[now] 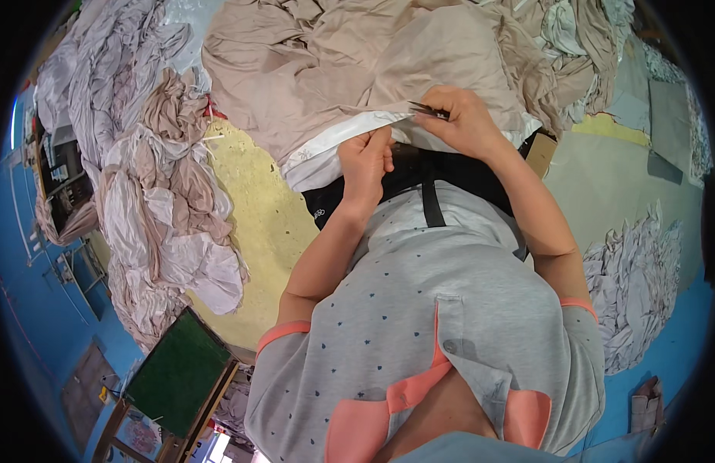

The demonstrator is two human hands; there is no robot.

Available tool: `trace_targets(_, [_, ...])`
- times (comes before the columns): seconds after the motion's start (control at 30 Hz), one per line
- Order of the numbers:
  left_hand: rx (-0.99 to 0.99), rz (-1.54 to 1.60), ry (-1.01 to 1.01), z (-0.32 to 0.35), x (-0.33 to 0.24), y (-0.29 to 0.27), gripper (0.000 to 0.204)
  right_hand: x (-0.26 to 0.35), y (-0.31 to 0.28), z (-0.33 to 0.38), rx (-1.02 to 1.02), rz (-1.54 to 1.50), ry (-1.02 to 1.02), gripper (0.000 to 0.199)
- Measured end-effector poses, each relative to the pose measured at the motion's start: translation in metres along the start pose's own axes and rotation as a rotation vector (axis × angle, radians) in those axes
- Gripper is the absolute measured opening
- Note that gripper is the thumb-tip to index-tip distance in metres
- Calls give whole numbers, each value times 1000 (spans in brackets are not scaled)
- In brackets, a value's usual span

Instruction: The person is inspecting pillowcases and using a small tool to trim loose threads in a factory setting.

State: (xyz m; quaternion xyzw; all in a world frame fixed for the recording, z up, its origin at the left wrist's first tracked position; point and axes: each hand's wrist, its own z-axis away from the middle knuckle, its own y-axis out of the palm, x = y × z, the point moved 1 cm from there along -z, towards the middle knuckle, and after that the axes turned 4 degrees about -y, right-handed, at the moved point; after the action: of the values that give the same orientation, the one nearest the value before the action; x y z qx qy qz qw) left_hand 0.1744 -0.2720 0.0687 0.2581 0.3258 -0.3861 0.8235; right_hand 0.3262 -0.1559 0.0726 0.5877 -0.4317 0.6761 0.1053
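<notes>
Beige cloth [442, 65], spread across upper centre. Left hand [365, 166], centre: curled, pinching the cloth's white edge [334, 139]. Right hand [464, 123]: closed round dark snips [433, 112]. Step, seemingly: edge trimming; next snip calls for taut cloth.

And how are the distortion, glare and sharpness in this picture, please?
In the head view, corners go black and straight edges bend near the rim; a bright patch at lower left looks blown out; the beige cloth is softly lit, its folds clear.
</notes>
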Motion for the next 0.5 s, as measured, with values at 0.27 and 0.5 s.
trace_targets(0.27, [-79,-152,178,-8,-28,-10,17,-14,-18,-30,79,-312,281,17])
trace_targets(0.5, [-50,-317,168,-18,-41,8,19,-26,-14,-39,89,-410,329,17])
